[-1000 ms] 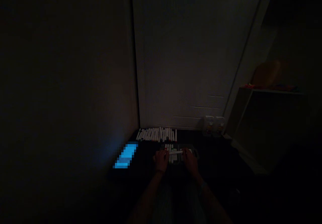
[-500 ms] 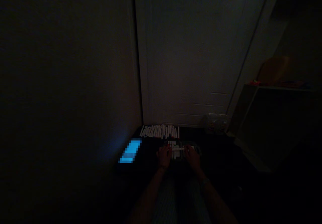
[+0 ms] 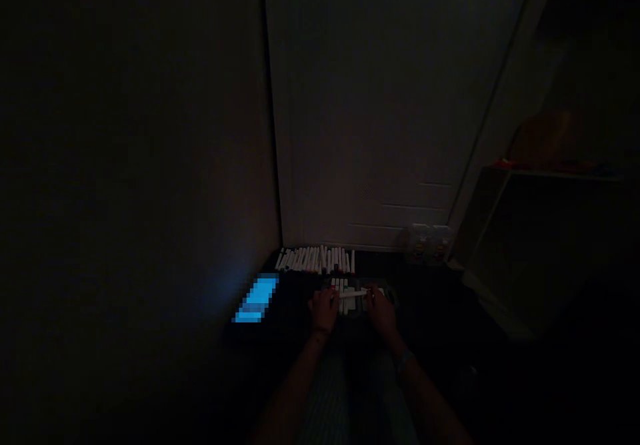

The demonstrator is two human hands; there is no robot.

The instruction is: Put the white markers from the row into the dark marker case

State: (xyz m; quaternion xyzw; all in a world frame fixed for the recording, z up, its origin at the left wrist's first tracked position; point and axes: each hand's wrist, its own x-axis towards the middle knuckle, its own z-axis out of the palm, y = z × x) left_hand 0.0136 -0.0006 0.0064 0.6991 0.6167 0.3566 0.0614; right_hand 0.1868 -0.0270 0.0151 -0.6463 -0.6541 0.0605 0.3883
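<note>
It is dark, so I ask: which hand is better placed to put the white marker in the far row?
Probably the left hand: both are at the white marker, but the row lies mostly on its side.

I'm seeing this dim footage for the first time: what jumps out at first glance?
The glowing blue rectangle low on the left is by far the brightest thing. Next comes a row of white markers lined up at the foot of the door. Just below it, the left hand and right hand meet at a single white marker lying crosswise over a dark tray; the grip is too dim to judge.
</note>
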